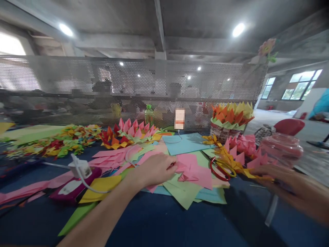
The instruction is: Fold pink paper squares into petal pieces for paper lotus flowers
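My left hand reaches over a pile of coloured paper, its fingers bent together at the edge of a folded pink paper piece. Under that piece lie flat pink sheets and pale green sheets. At the right, my right hand is smeared by motion, with its fingers curled round a dark thing I cannot make out. A clear rod shows below it, like a glue stick. Scissors with red and yellow handles lie between my hands.
Behind stand folded pink points, a basket of orange and yellow points, and a clear pink-tinted jar. A purple power strip with a white charger and cable lies left. A perforated metal screen closes off the back.
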Demonstrator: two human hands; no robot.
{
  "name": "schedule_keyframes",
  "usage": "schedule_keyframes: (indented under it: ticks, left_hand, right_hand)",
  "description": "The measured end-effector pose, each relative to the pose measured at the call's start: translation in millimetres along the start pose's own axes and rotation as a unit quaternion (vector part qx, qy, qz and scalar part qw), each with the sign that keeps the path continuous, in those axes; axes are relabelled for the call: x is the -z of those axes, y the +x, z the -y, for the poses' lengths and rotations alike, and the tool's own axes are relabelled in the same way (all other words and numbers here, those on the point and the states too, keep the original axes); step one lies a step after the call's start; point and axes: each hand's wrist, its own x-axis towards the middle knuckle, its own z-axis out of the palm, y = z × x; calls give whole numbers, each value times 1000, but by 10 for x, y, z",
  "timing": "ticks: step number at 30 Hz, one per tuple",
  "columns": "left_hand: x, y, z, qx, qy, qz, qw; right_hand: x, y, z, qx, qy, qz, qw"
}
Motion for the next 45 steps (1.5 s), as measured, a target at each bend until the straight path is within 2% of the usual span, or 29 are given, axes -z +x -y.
schedule_keyframes:
  ticks: [2,4,6,8,11,14,19,24,26,31,40,45]
  left_hand:
    - [2,1,0,-2,0,3,1000]
    - [-5,-1,8,-3,1,5,1000]
    - [-17,-5,17,-4,2,5,1000]
    - [-29,-9,21,-4,2,4,1000]
    - [-36,-12,11,-2,1,5,1000]
    - [-27,-10,-16,-4,-2,5,1000]
    - [14,-18,-60,-6,-39,22,999]
    - [29,-22,-61,-5,-67,30,997]
    - [28,-20,-58,-5,-79,44,996]
    - [36,-23,-68,-19,-109,61,992]
    - [53,-31,-71,-29,-163,106,981]
    - [21,-24,-53,-3,-211,122,970]
  right_hand:
    - [-124,241,407,66,24,109,992]
    - [-312,460,742,97,40,154,982]
    - [-539,627,955,98,43,163,981]
    - [-773,725,1047,78,43,156,984]
    - [-1061,739,1060,78,59,156,983]
    - [-1197,673,1049,81,84,147,982]
    - [-1078,686,951,58,121,123,983]
    - [-856,768,784,32,141,32,989]
    - [-814,760,780,52,161,16,985]
    - [-810,699,884,143,221,36,964]
    - [-865,657,910,144,228,47,962]
    - [-870,625,917,123,232,67,962]
